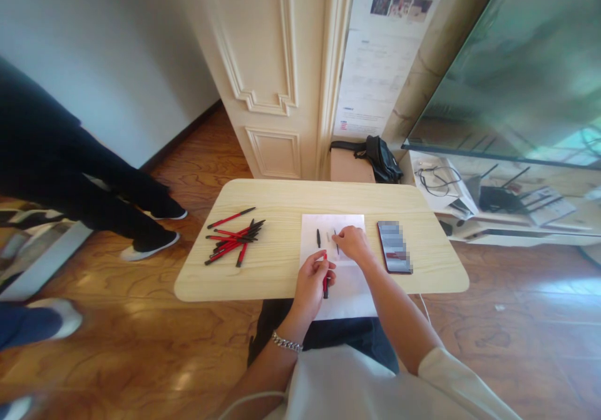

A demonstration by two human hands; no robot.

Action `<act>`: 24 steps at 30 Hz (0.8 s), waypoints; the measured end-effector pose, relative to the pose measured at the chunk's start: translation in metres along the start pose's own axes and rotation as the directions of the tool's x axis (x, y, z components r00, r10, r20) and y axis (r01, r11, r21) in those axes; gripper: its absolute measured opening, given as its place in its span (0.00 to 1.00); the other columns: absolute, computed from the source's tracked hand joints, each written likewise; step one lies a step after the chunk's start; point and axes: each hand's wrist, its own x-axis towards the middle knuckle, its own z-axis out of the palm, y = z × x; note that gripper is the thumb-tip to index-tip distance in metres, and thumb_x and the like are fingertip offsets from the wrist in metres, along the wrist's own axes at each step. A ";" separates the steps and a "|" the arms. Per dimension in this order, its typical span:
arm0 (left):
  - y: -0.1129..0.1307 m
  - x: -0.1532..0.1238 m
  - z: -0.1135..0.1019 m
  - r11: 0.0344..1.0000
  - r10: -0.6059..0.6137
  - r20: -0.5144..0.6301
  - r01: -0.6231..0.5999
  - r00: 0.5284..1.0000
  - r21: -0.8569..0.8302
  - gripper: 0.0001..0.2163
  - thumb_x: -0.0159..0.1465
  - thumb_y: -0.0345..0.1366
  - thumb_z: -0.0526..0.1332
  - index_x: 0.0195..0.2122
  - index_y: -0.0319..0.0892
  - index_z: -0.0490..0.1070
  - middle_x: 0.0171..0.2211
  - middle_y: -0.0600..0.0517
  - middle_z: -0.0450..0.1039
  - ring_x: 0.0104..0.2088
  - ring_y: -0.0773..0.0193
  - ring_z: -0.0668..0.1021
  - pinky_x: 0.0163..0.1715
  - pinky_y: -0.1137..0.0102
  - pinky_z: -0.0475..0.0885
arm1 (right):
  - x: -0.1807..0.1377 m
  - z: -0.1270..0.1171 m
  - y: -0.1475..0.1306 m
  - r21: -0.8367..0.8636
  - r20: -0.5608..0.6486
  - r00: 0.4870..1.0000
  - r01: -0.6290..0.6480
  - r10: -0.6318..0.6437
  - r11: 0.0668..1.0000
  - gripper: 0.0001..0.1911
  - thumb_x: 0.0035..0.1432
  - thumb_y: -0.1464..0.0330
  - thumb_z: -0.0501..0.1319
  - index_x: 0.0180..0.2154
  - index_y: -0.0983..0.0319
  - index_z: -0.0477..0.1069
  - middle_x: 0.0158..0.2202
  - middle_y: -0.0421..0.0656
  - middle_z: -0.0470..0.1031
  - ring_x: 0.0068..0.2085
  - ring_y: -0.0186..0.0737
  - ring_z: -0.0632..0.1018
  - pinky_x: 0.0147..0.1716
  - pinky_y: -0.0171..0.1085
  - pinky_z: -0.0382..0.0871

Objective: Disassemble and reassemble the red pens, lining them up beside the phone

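Note:
My left hand [308,283] is closed around a red pen barrel [325,287] with a dark lower end, held over a white sheet of paper [350,298]. Just above it, the fingertips of my right hand [353,242] pinch a thin dark pen refill [337,248] against or close over the paper. A black pointed pen part [318,238] lies on the sheet, left of my right fingers. Between the two is a small pale piece [328,236], too small to make out clearly. Several red and black pens [235,241] lie in a loose pile on the left of the table.
A phone [394,248] lies right of the paper on the light wooden table [277,204]. Behind stand a black bag [382,160] on a box and a low cabinet with cables and a router [500,199]. People's legs [141,220] show at the left.

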 end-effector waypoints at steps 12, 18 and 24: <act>0.017 0.010 0.006 0.986 -0.161 0.085 0.165 0.983 -0.033 0.16 0.57 0.46 0.63 0.36 0.37 0.67 0.33 0.45 0.75 0.23 0.69 0.74 0.23 0.72 0.68 | -0.047 0.004 -0.003 0.800 0.076 0.997 -0.041 -0.033 0.598 0.20 0.56 0.54 0.55 0.35 0.63 0.74 0.25 0.41 0.73 0.25 0.34 0.72 0.24 0.32 0.63; 0.026 0.010 0.010 0.949 -0.289 0.164 0.305 0.943 -0.081 0.15 0.58 0.45 0.63 0.31 0.36 0.68 0.25 0.49 0.72 0.20 0.72 0.72 0.18 0.77 0.65 | -0.064 0.014 -0.009 0.965 0.258 0.965 -0.255 -0.041 0.059 0.21 0.51 0.55 0.61 0.39 0.66 0.73 0.15 0.36 0.64 0.16 0.32 0.65 0.17 0.33 0.60; 0.035 0.010 0.014 0.920 -0.346 0.189 0.372 0.919 -0.127 0.13 0.58 0.42 0.64 0.31 0.36 0.69 0.25 0.50 0.73 0.21 0.74 0.72 0.20 0.79 0.67 | -0.063 0.011 -0.008 0.958 0.256 0.966 -0.260 -0.042 -0.120 0.16 0.49 0.60 0.65 0.36 0.67 0.74 0.21 0.40 0.71 0.19 0.30 0.67 0.17 0.32 0.59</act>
